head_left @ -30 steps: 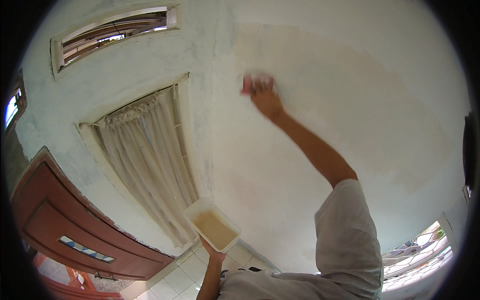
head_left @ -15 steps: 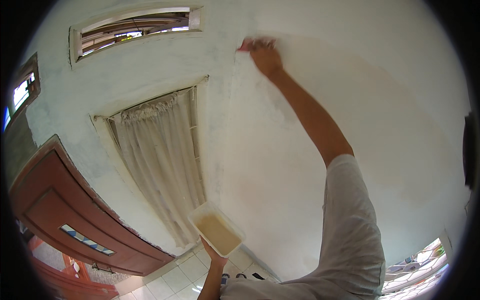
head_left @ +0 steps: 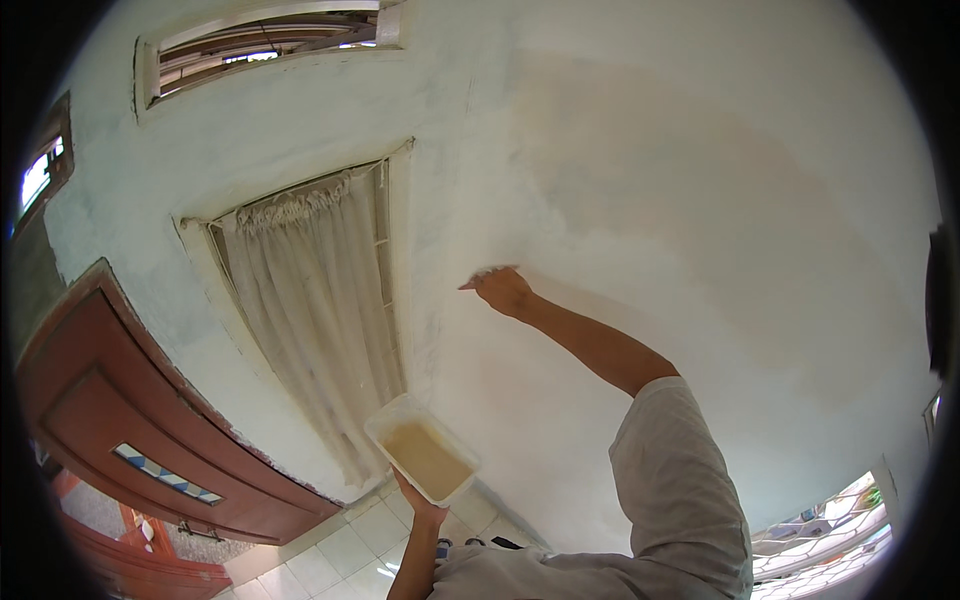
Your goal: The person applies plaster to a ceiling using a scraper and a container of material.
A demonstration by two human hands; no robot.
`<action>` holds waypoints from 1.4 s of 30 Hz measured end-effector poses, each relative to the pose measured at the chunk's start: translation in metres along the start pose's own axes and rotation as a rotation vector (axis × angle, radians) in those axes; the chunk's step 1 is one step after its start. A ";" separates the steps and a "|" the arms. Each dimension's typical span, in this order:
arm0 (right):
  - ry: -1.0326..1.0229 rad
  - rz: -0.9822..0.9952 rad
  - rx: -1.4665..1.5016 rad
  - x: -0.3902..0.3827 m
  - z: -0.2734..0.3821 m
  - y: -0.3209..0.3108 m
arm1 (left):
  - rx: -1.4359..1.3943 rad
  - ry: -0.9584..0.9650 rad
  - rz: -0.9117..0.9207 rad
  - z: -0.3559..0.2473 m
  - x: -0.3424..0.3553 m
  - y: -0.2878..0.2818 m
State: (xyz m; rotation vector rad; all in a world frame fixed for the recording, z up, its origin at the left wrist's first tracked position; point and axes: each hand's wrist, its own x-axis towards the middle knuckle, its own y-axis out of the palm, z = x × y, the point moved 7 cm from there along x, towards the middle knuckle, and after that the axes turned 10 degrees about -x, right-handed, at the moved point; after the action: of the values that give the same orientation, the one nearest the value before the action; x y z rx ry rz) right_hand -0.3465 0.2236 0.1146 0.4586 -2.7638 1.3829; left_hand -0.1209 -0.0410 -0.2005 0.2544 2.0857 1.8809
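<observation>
My right hand (head_left: 505, 291) is pressed close to the white wall (head_left: 600, 330), right of the curtained window. Its fingers are closed on a thin, flat pinkish-red thing (head_left: 467, 287), whose kind is too small and covered to make out. Low in front of me, my left hand (head_left: 425, 504) grips a white rectangular plastic tub (head_left: 464, 471) by its near lower side. Cloudy beige liquid lies in the tilted tub. A broad damp-looking beige patch (head_left: 680, 160) spreads over the upper wall.
Left of the wall corner hangs a pale curtain (head_left: 310, 270) in a window frame. A reddish-brown door (head_left: 130, 400) stands at the lower left, above white floor tiles (head_left: 345, 550). A window with a wire grille (head_left: 830, 530) is at the lower right.
My right hand has moved down the wall from near the top, still holding the pinkish-red thing. The beige patch above shows more fully. My left hand and tub have barely shifted.
</observation>
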 end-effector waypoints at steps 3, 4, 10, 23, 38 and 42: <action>0.080 -0.451 -0.052 -0.002 -0.054 -0.076 | -0.005 -0.023 0.026 0.005 0.005 0.013; 0.092 -0.642 -0.095 0.001 -0.093 -0.106 | -0.007 -0.040 0.042 0.011 0.006 0.018; 0.439 -0.782 -0.351 0.003 -0.254 -0.254 | 0.066 -0.034 0.024 0.020 0.010 0.016; 0.186 0.107 0.438 -0.145 0.061 0.038 | 0.104 -0.103 0.011 0.025 0.005 0.040; 0.805 -0.134 1.578 -0.305 0.113 -0.047 | 0.191 -0.203 -0.133 0.052 0.012 0.035; 0.621 -0.097 1.219 -0.308 0.142 -0.067 | 0.239 -0.184 -0.073 0.054 0.005 0.034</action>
State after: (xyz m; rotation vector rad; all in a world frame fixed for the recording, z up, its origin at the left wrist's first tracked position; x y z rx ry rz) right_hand -0.0181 0.1522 0.0357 0.0866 -1.1931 2.4694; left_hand -0.1096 0.0148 -0.1718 0.3853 2.1594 1.5056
